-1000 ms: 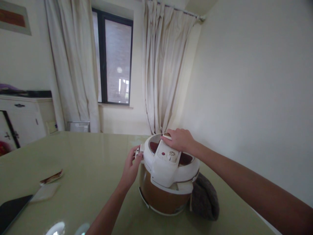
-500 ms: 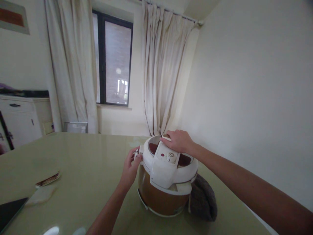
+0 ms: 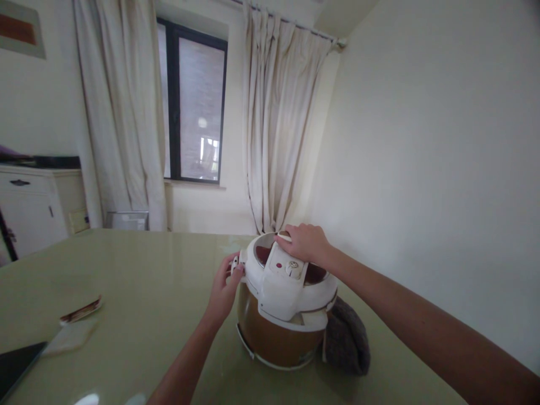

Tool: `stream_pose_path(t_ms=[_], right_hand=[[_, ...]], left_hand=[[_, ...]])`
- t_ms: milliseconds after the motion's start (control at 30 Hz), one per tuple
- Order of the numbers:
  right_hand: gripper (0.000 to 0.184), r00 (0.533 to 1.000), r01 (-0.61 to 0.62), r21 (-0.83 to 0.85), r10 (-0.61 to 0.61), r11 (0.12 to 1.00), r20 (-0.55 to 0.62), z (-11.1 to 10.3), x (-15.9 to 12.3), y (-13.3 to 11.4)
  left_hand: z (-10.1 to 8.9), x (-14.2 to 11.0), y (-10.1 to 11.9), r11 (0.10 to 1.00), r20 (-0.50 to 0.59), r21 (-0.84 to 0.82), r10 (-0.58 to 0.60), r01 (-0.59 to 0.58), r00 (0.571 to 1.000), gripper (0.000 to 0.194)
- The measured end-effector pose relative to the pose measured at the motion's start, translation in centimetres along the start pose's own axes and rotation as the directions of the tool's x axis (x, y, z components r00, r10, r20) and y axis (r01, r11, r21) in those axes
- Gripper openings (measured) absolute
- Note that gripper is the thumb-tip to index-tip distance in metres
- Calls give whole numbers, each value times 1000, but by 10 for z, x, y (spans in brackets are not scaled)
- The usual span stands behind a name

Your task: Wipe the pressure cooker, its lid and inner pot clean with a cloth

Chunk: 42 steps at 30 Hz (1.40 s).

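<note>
A round countertop cooker (image 3: 276, 337) with an amber-brown body and a thick white lid (image 3: 280, 298) stands on the table. Two dark red windows, a dial (image 3: 292, 269) and a small red light show on the lid. My left hand (image 3: 223, 287) is closed around the white handle at the cooker's left side. Over the handle at the top of the lid lies my right hand (image 3: 307, 243), its fingers wrapped round it and partly hidden. Against the cooker's right side rests a folded dark grey cloth (image 3: 348, 340).
The pale green glossy table (image 3: 160, 292) reaches back to a curtained window (image 3: 200, 107). At its left lie a dark flat device (image 3: 19, 365), a white sheet (image 3: 71, 338) and a small packet (image 3: 81, 310). A white cabinet (image 3: 31, 205) stands beyond, and a wall rises at right.
The view has shifted slightly, so everything sits a little further left. Both hands keep the same hold on the cooker.
</note>
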State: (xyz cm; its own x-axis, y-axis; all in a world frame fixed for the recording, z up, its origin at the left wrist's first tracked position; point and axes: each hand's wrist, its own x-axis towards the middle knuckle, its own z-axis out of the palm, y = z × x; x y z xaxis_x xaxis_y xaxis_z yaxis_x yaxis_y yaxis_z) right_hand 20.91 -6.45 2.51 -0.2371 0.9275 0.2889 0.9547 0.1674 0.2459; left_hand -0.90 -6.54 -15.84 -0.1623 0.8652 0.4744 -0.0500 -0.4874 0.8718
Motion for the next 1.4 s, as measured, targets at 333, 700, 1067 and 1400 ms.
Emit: stream_pose_path(t_ms=[333,700,1067,1400], right_hand=[[68,999,-46,-6,46,999,17,-9,-6,-7],[68,996,-90,49,90,995,10,-5,-8,-8],[63,996,-35,92,43,995,-82,9,-4,3],[61,988,-100,156,117,983,-100,14,-5,0]], left_hand=[[3,-1,9,999,-15,-22,-28,27,1000,50],[2,2,6,999,-19,-25,-35,35,999,50],[-4,3,14,982,80,-111,-146,154,986,41],[-5,6,5,963,94,-204,-162,179,982,48]])
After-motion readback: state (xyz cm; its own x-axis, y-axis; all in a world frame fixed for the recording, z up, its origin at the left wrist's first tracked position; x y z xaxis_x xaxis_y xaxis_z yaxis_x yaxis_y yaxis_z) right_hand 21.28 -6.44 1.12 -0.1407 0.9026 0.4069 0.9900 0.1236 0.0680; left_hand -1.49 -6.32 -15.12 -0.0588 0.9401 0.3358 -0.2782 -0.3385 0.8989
